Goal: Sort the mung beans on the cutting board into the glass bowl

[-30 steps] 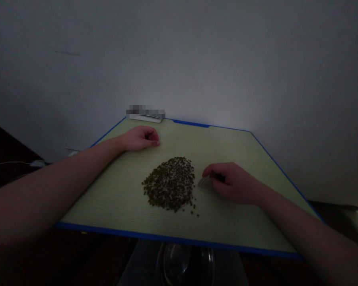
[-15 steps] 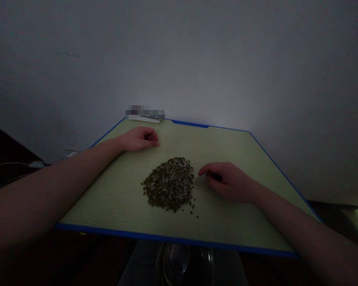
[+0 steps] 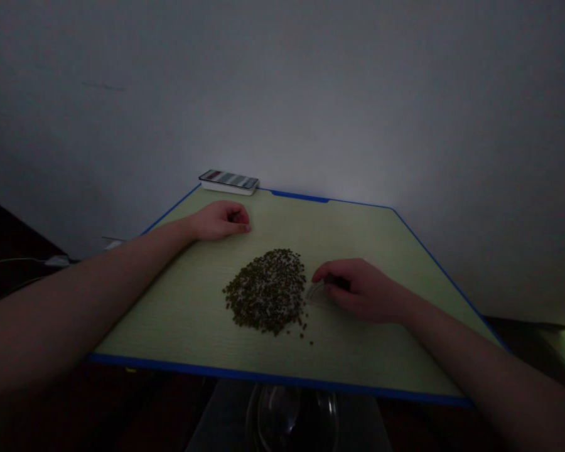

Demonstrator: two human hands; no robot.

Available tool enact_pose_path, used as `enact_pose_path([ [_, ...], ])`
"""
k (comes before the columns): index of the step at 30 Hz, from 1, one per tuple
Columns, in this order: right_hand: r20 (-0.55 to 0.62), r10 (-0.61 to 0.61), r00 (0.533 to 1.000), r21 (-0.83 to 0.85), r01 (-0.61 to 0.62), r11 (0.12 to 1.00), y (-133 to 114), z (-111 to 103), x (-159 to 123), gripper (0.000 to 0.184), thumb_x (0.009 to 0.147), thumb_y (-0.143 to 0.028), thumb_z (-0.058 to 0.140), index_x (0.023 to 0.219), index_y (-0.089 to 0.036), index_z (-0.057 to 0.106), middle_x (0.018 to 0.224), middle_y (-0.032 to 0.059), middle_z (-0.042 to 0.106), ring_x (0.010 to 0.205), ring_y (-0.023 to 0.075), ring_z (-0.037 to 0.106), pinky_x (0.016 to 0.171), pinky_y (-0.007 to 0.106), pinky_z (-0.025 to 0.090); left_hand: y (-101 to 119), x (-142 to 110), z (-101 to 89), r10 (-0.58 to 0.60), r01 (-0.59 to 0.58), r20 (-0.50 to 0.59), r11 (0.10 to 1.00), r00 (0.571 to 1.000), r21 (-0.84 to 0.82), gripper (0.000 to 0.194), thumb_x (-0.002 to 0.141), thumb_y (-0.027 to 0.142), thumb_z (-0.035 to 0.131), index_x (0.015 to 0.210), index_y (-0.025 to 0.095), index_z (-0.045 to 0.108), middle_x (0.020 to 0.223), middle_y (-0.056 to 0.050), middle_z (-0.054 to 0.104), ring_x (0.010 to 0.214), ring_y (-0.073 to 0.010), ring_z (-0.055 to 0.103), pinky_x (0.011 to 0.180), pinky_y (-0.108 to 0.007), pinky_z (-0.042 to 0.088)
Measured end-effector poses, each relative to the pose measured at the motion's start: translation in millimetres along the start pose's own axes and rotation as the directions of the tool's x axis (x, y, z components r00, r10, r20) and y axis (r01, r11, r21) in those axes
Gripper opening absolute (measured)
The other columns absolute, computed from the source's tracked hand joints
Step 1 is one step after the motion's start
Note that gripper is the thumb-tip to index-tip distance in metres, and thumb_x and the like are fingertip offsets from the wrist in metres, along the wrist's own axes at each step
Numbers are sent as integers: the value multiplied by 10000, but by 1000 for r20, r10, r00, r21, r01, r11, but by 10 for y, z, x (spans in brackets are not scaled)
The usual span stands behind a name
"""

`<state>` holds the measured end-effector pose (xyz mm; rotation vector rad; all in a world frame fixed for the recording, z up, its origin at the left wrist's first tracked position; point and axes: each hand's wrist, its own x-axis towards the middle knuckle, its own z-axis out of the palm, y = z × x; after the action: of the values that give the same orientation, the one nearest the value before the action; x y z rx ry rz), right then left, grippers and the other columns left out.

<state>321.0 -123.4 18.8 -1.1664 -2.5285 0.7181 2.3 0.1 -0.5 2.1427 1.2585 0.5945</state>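
Observation:
A heap of small dark green and pale grains (image 3: 268, 296) lies in the middle of a light green table (image 3: 183, 314) with a blue rim. My right hand (image 3: 362, 290) rests on the table just right of the heap, fingers curled round a small clear plastic piece (image 3: 314, 292) whose edge touches the heap's right side. My left hand (image 3: 221, 220) lies on the table behind and left of the heap, fingers loosely curled into a fist, holding nothing that I can see.
A phone on a white box (image 3: 228, 181) sits at the table's far left corner against the grey wall. A glass bowl (image 3: 292, 417) stands below the table's near edge. The room is dim.
My right hand has slid a little left with the clear piece, up to the heap's edge. My left hand has stayed put.

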Motion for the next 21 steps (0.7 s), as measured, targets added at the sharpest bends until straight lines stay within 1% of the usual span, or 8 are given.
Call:
enact_pose_path([
  [4,33,19,999,0,-19,1000,-16,-7,-5,316,743,-109,464,993,-165,649,611,-32,528,533,96,442,525,233,324,7,-1,3,-22,22,5,1000,1000,-14,278,669,401,650,763,153,569,595,24,528,522,-91,439,489,-223,342],
  [9,25,13,1000,10,-13,1000,-36,-5,13,305,749,-114,463,985,-156,651,618,-29,532,542,96,446,534,233,333,-27,9,7,-10,10,10,1000,1000,-30,285,674,411,654,770,156,573,603,21,536,531,-91,446,490,-220,344],
  [14,98,2,995,80,-10,997,-44,-16,-7,303,749,-123,471,996,-155,645,631,-27,535,545,95,440,523,227,339,-4,-4,4,-3,4,12,999,1000,-35,272,681,401,655,769,158,573,595,25,527,526,-85,443,491,-214,350],
  [18,98,5,995,90,-14,996,-36,-24,-24,306,737,-117,479,991,-156,647,623,-31,529,542,95,439,519,226,341,22,-15,3,-12,13,7,1000,1000,-24,269,683,395,655,762,152,571,602,19,534,530,-85,451,487,-212,352],
  [21,115,5,993,88,-15,996,-34,-28,-23,306,732,-112,479,981,-161,650,638,-25,546,549,95,449,520,224,345,6,-6,2,4,-4,2,1000,1000,-13,257,687,389,652,761,154,577,587,24,526,518,-80,445,476,-205,340],
])
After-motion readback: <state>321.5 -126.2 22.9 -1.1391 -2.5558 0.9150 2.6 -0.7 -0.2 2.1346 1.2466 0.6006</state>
